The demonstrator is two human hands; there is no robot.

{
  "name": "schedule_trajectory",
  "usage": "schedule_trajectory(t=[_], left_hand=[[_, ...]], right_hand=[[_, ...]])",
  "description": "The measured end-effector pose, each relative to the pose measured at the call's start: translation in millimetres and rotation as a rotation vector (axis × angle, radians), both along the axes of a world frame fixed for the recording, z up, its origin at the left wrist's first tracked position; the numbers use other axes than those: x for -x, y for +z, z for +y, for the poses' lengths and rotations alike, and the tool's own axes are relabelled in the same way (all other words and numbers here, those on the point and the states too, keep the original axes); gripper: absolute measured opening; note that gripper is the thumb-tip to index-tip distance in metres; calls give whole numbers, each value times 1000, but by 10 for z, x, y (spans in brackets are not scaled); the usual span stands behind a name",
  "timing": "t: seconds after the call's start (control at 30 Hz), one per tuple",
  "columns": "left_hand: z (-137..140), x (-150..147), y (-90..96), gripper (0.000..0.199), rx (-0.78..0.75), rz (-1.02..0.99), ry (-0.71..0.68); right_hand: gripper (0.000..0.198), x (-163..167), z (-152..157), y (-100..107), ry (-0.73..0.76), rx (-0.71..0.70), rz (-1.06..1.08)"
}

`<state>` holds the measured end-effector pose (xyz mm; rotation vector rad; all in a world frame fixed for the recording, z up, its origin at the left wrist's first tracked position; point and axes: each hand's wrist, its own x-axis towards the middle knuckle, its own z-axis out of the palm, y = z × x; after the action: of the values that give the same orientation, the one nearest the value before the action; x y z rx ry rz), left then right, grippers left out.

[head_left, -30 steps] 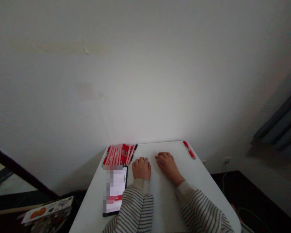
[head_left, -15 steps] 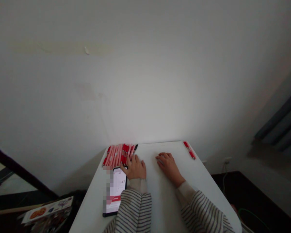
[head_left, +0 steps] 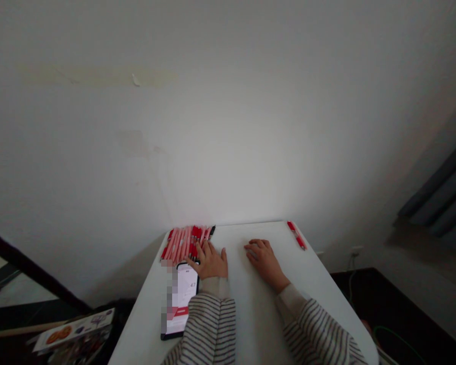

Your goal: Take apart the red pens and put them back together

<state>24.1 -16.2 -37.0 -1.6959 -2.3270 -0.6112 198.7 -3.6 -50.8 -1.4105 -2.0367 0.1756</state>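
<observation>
A row of several red and pink pens [head_left: 180, 243] lies side by side at the back left of the white table [head_left: 251, 319]. A black-tipped pen [head_left: 213, 230] is at the row's right end. My left hand [head_left: 212, 262] is open with fingers spread, its fingertips at the near right end of the row; its thumb reaches over the top edge of a phone [head_left: 185, 289]. My right hand [head_left: 264, 259] lies palm down on the bare middle of the table, fingers loosely stretched and holding nothing. At the back right corner lie a red pen and a pink one [head_left: 297, 236].
Behind the table rises a pale wall [head_left: 228, 126]. Down at the left are a printed card [head_left: 76, 329] and a dark bar [head_left: 34, 268]. A grey curtain [head_left: 441, 203] hangs at the right, with a wall socket [head_left: 357, 250] lower down.
My left hand has shifted slightly left and farther over the pens. My right hand, the phone and the pens at the right corner stay where they were.
</observation>
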Motion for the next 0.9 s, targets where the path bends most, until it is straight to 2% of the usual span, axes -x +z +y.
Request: schedule_trajectory(t=[0.2,0.53,0.73,0.9], left_hand=[[-7,-9,-13,47,-14,-2,-6],[-1,-13,8,51,-2,-26,10],[-1,-24,-2,45,4,-20,-19],[4,-18,5,41,-7,5,15]], right_hand=[[26,-1,22,-23,7,8,29],[26,-8,18,-10,5,15,31],[26,-9,13,-10,3,7,28],[26,-5,11,-5,-3,15,22]])
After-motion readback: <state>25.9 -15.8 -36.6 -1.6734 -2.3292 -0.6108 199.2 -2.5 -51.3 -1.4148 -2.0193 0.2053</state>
